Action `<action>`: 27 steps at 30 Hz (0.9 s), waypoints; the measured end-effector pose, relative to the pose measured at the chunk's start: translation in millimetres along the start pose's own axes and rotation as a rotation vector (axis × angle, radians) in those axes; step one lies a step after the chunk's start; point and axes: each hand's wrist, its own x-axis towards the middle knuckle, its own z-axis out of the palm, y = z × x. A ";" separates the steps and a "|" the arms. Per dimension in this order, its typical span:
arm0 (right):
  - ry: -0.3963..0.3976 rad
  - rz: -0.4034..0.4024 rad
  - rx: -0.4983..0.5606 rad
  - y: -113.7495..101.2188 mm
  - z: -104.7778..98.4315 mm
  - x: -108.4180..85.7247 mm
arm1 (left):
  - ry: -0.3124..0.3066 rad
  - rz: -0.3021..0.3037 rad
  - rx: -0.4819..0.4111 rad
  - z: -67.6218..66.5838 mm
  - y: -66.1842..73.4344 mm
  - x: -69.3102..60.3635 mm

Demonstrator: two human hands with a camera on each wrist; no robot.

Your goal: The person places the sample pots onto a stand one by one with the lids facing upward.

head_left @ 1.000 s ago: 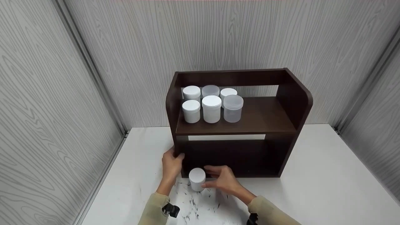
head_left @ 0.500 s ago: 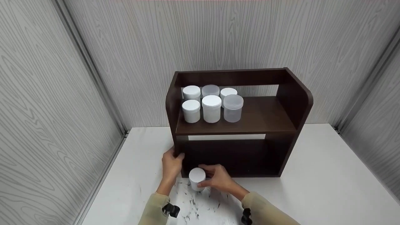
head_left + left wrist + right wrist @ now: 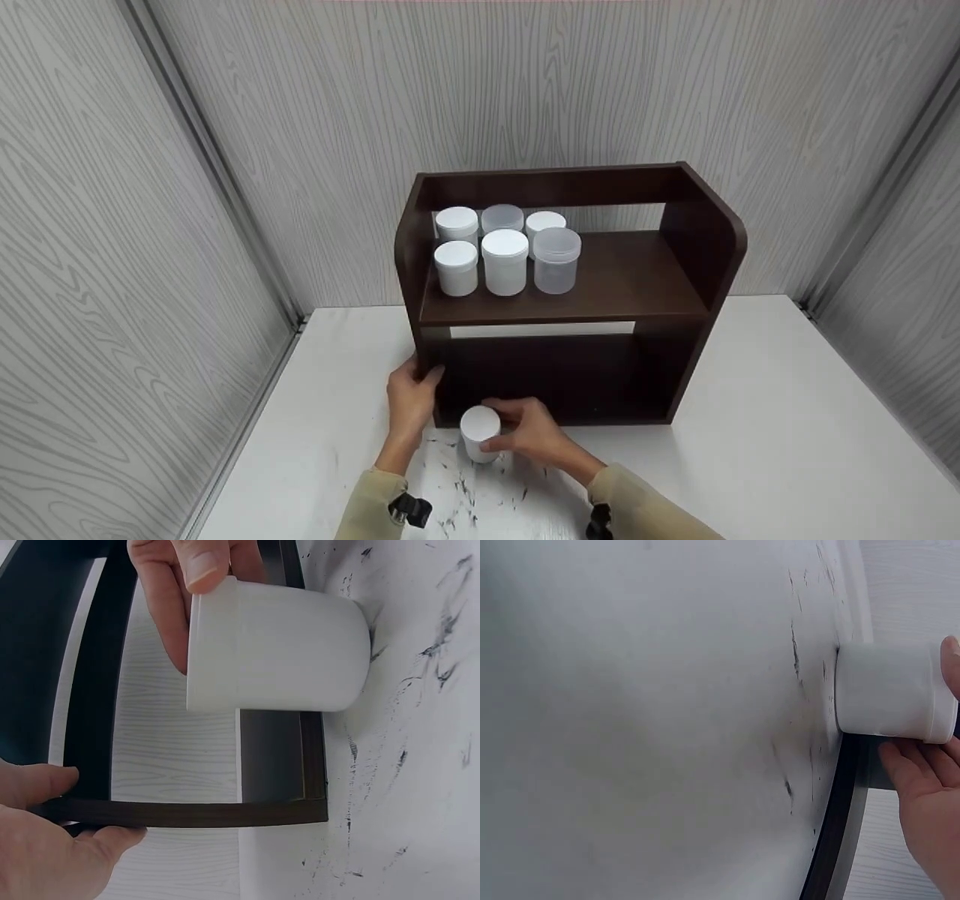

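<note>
A white lidded plastic jar [image 3: 480, 433] stands upright on the table, in front of the lower left of a dark brown two-tier shelf [image 3: 637, 289]. My right hand [image 3: 536, 435] holds it from the right side, thumb at the front and fingers behind. In the right wrist view the jar [image 3: 889, 690] sits between thumb and fingers of the right hand [image 3: 930, 802]. With my left hand [image 3: 411, 397] I grip the left side panel, thumb on the inner face. The left wrist view shows that hand [image 3: 56, 832] around the panel [image 3: 202, 814].
On the upper tier, at its left, several jars stand in two rows; some are white [image 3: 505, 262], others translucent [image 3: 556, 261]. Dark scuff marks [image 3: 461, 495] streak the white table [image 3: 757, 420] in front of the shelf. Wood-patterned walls [image 3: 555, 90] enclose the table.
My right hand has come in to the left and taken hold of the jar, which has since shifted slightly right. The left hand has stayed on the side panel.
</note>
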 end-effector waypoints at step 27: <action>0.018 0.023 0.086 3.3 -8.5 -13.3 | 0.098 0.038 -0.004 1.2 -2.4 -1.2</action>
